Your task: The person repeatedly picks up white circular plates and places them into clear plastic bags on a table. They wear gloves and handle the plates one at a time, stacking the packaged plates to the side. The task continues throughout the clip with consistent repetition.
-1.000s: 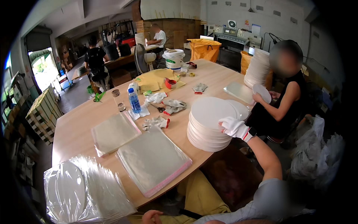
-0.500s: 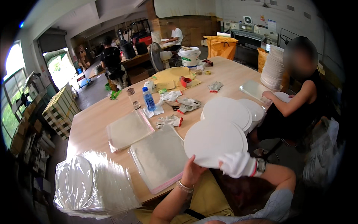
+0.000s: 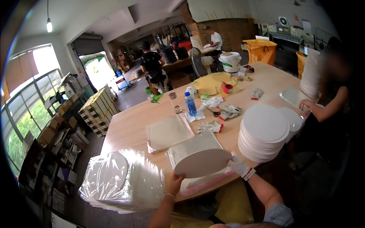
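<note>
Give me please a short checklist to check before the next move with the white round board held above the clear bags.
1. Left hand grips the near edge of the white round board: ok.
2. Gloved right hand holds the board's right edge: ok.
3. Board is lifted off the stack of round boards: ok.
4. Pile of clear bags lies directly under the board: ok.
5. Top bag's mouth is open: cannot tell.
6. Co-worker's hand is away from the board: ok.

A white round disc (image 3: 203, 162) is lying tilted between both hands, hovering over a stack of clear bags (image 3: 201, 182) at the table's near edge.
</note>
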Demonstrator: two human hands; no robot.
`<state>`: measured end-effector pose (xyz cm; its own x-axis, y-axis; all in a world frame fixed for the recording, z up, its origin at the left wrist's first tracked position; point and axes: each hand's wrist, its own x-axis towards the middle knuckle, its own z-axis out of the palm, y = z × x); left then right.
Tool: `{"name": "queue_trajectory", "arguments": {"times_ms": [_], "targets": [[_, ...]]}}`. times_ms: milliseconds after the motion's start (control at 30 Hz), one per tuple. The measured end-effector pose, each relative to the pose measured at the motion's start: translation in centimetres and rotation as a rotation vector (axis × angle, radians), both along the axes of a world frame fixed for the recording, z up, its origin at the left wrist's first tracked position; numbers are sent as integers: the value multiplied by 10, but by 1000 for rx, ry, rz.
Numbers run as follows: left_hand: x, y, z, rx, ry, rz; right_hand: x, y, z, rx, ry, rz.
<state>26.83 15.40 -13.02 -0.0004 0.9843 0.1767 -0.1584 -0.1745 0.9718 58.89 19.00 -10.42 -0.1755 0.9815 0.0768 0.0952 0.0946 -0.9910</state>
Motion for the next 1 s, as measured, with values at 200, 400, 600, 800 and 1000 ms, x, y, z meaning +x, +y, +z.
{"name": "queue_trajectory", "arguments": {"times_ms": [200,400,600,800,1000], "targets": [[7,11,-40,41,-189,209,-8,25,-46,166,-222,102],[4,3,-15,97,6,167,17,4,-29,359,-400,86],[26,1,-25,242,1085,112,81,-75,-27,106,-178,-55],[47,26,-22,162,1567,16,87,-159,-1,-456,190,9],[14,32,-35,377,1416,40,33,-144,-35,-600,405,68]]}}
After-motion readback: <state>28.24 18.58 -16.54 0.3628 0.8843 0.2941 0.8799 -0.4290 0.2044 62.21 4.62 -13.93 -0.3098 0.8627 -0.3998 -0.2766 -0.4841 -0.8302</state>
